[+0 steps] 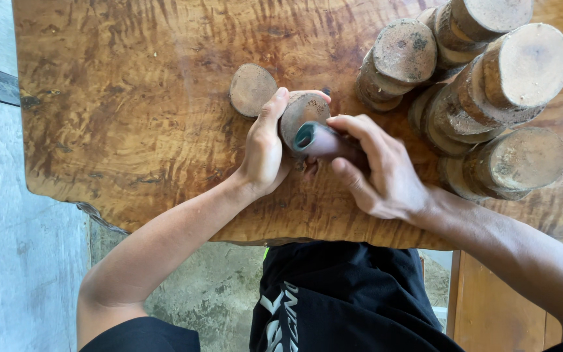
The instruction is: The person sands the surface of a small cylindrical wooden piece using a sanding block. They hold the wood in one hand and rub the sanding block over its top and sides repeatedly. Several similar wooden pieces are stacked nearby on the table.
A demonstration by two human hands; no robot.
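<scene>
My left hand (pixel 265 146) grips a round wooden slice (pixel 302 112) tilted up on its edge on the glossy wooden slab table (pixel 138 117). My right hand (pixel 379 166) holds a rolled piece of sandpaper (pixel 320 140), maroon outside and teal inside, with its end pressed against the slice. Another flat wooden slice (pixel 252 89) lies on the table just left of the held one, touching my left thumb's tip area.
Several stacks of round wooden slices (pixel 490 91) stand on the right part of the table, close behind my right hand. The table's wavy front edge (pixel 164 225) runs just under my wrists. Grey concrete floor (pixel 8 234) lies to the left.
</scene>
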